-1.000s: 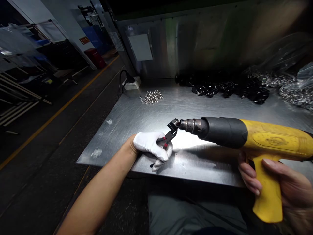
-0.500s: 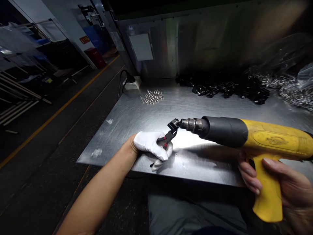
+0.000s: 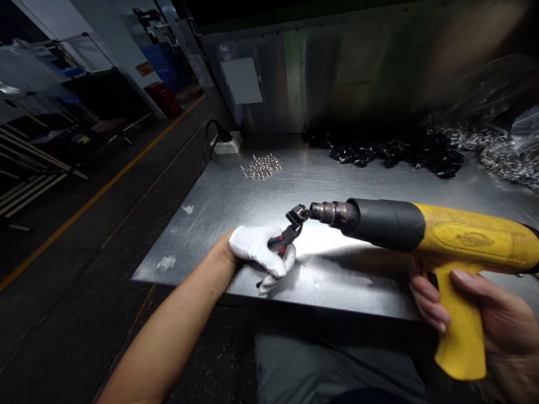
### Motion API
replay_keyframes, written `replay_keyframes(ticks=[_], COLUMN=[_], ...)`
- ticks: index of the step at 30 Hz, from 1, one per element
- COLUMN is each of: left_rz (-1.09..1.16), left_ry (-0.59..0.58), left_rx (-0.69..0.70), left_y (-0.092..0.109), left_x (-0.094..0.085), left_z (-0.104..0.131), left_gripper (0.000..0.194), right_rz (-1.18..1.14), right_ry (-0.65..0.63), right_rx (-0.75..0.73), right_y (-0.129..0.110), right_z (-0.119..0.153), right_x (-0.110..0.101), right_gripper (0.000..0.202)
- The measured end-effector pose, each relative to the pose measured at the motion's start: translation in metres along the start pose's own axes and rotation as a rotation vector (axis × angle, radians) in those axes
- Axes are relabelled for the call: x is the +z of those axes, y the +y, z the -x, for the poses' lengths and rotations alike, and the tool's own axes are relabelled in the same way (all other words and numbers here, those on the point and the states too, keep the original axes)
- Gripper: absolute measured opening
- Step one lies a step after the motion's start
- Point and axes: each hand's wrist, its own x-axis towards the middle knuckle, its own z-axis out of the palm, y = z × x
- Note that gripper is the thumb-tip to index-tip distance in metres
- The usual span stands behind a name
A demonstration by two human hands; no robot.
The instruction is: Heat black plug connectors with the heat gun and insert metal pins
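My left hand (image 3: 263, 255), in a white glove, is closed around the handles of a pair of pliers (image 3: 288, 235) with black and red grips. In the pliers' jaws sits a small black part (image 3: 297, 214) with a shiny metal piece at its upper side. My bare right hand (image 3: 475, 303) grips the yellow handle of a heat gun (image 3: 467, 233). The gun's dark stepped nozzle points left, its tip almost at the black part; whether they touch I cannot tell.
On the metal tabletop (image 3: 219, 224) stand several small silver fittings (image 3: 263, 166). Behind them is a white power strip (image 3: 227, 143) with a black plug. Black parts (image 3: 391, 152) lie in a heap at the back, and loose silver pieces (image 3: 511, 160) with clear plastic bags are at the right.
The pliers and the black part have shifted slightly left and tilted a little. The heat gun has barely moved, and both hands keep their hold.
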Motion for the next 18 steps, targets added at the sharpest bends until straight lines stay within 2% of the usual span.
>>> replay_keyframes(ticks=[10,15,18], left_rz=[0.063,0.021,0.027], left_ry=[0.003,-0.015,-0.014], left_rx=[-0.069,-0.105,-0.097], left_y=[0.001,0.005,0.004], left_x=[0.001,0.001,0.002], left_z=[0.002,0.002,0.003], left_gripper=[0.017,0.018,0.02], right_rz=[-0.003,-0.035,-0.037], right_ry=[-0.026,0.006,-0.056], right_rx=[-0.009,-0.008,-0.013], right_y=[0.0,0.001,0.003], right_z=[-0.001,-0.001,-0.002], right_x=[0.004,0.01,0.008], right_gripper=[0.033,0.032,0.033])
